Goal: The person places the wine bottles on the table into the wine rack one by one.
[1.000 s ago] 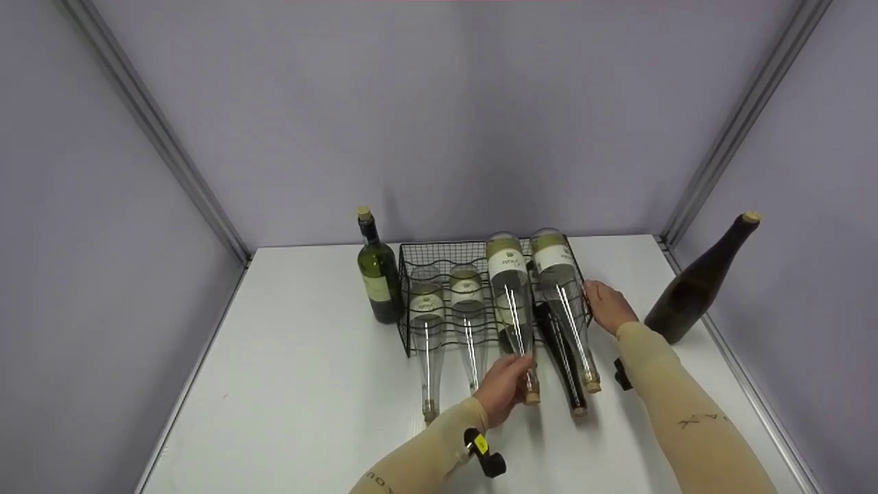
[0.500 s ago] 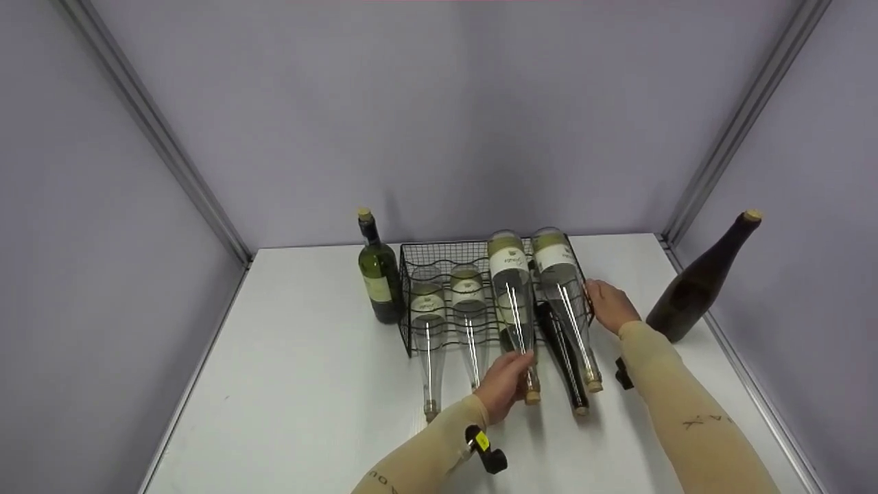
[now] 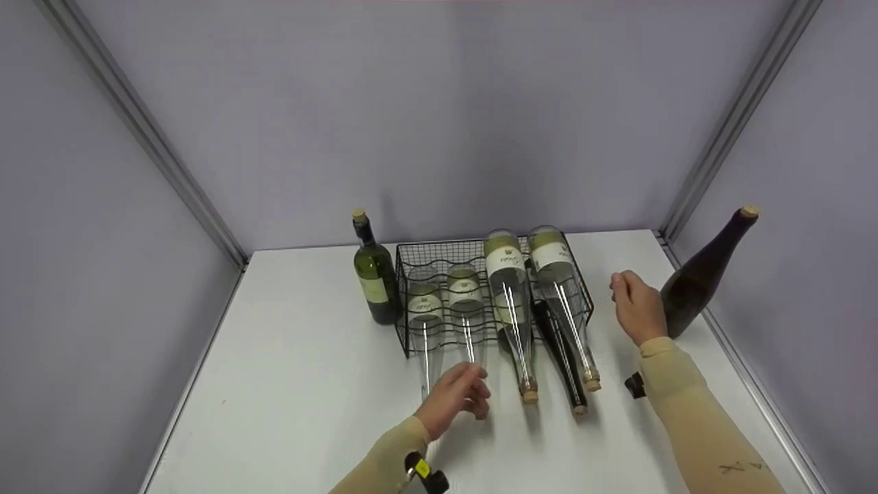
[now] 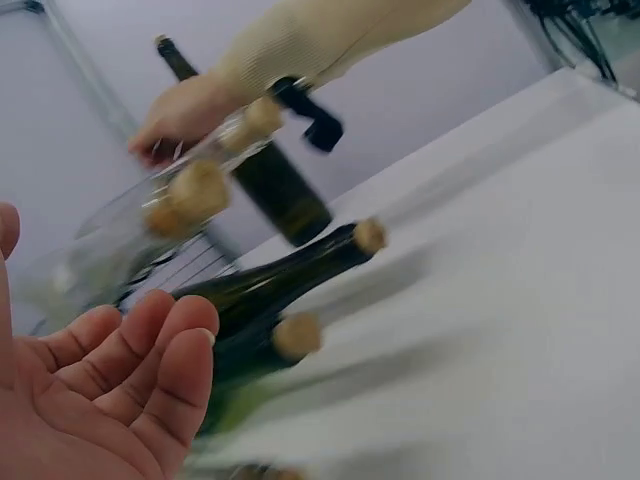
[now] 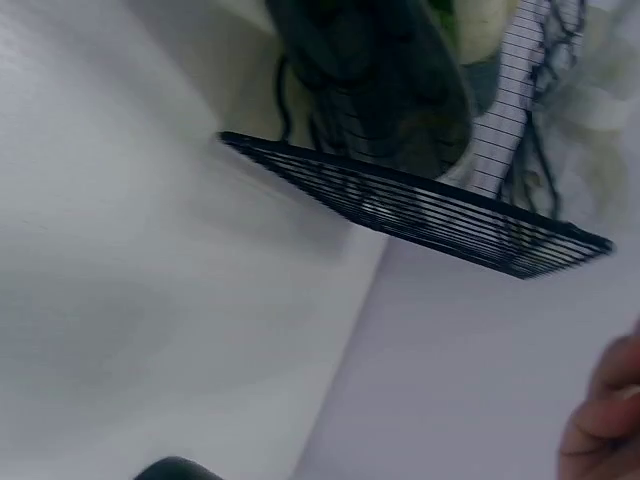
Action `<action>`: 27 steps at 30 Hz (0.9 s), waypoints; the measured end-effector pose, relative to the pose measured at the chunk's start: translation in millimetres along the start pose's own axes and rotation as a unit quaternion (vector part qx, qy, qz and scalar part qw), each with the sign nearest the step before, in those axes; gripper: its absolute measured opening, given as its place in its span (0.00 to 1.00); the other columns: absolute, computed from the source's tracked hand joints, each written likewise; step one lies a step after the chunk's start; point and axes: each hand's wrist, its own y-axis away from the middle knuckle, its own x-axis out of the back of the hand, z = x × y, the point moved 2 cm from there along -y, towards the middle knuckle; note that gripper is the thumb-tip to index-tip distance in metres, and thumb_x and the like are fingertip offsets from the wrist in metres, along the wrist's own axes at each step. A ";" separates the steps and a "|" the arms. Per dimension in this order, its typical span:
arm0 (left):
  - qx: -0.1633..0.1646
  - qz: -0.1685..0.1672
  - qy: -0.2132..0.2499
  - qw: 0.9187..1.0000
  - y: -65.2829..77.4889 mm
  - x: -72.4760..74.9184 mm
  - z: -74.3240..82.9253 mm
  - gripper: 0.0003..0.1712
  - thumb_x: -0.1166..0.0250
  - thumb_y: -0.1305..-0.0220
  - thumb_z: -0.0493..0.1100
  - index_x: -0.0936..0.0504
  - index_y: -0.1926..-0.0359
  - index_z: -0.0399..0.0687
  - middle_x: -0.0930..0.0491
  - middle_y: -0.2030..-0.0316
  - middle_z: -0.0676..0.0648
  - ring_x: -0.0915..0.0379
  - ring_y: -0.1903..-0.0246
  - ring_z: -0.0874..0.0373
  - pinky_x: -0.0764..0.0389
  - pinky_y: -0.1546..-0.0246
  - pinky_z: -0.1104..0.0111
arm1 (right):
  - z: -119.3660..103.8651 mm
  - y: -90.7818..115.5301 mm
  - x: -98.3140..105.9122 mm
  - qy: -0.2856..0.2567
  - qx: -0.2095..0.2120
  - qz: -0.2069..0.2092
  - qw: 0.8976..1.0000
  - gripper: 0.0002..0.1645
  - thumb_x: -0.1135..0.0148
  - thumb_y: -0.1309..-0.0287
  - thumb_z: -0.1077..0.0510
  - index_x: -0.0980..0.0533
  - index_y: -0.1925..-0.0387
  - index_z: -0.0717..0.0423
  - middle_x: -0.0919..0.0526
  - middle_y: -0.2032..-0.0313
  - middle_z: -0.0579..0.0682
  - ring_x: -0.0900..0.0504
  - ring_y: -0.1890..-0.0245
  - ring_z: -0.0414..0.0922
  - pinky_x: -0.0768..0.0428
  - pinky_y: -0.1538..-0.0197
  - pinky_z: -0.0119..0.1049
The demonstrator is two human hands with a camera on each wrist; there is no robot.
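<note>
In the head view a black wire wine rack (image 3: 439,252) holds corked bottles lying with necks toward me. Its upper level bears two clear bottles, one in the middle (image 3: 505,259) and another clear bottle (image 3: 551,255) at the right. Below lie a dark bottle (image 3: 564,357), a green one largely hidden, and two clear bottles at left. My left hand (image 3: 453,401), fingers loosely bent, holds nothing near the left clear bottles' necks. My right hand (image 3: 638,309) is off the rack's right side, fingers curled, nothing seen in it. The left wrist view shows the left palm (image 4: 110,400) bare.
A green wine bottle (image 3: 376,285) with a cork stands upright at the rack's left. To the right, beside my right hand, stands a tall brown bottle (image 3: 706,271). Grey walls (image 3: 439,123) enclose the white table (image 3: 295,384) at the back and sides.
My left hand has let go of the middle clear bottle's neck and moved left. My right hand has come off the rack's side and moved right toward the brown bottle. The bottles stay put.
</note>
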 end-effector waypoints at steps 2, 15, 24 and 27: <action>-0.024 0.012 0.000 1.000 11.5 23.7 6.4 0.30 0.52 0.34 0.60 0.30 0.52 0.35 0.24 0.66 0.37 0.24 0.69 0.45 0.22 0.72 0.57 | -4.2 0.1 15.8 -0.012 0.034 0.079 0.996 0.18 0.53 0.34 0.49 0.26 0.74 0.56 0.25 0.81 0.48 0.31 0.82 0.41 0.36 0.77 0.32; -0.059 0.249 -0.032 0.966 63.2 162.5 29.6 0.27 0.49 0.36 0.61 0.27 0.56 0.41 0.25 0.63 0.37 0.26 0.65 0.45 0.24 0.64 0.55 | 16.9 4.1 99.0 -0.118 -0.086 0.377 0.915 0.12 0.36 0.48 0.56 0.28 0.66 0.59 0.29 0.72 0.45 0.30 0.74 0.38 0.33 0.68 0.27; -0.016 0.379 -0.091 0.921 96.2 233.5 8.9 0.29 0.51 0.38 0.64 0.29 0.53 0.43 0.26 0.58 0.38 0.26 0.62 0.49 0.25 0.59 0.59 | 77.0 20.9 105.2 -0.149 -0.235 0.289 0.916 0.32 0.33 0.51 0.48 0.39 0.48 0.45 0.35 0.55 0.41 0.35 0.52 0.36 0.39 0.49 0.28; 0.001 0.415 -0.080 0.907 106.2 251.6 0.7 0.31 0.51 0.38 0.65 0.30 0.52 0.43 0.27 0.57 0.38 0.26 0.61 0.50 0.25 0.60 0.61 | 95.7 27.3 96.2 -0.140 -0.247 0.234 0.930 0.39 0.33 0.51 0.46 0.43 0.42 0.43 0.37 0.48 0.41 0.38 0.45 0.37 0.42 0.43 0.28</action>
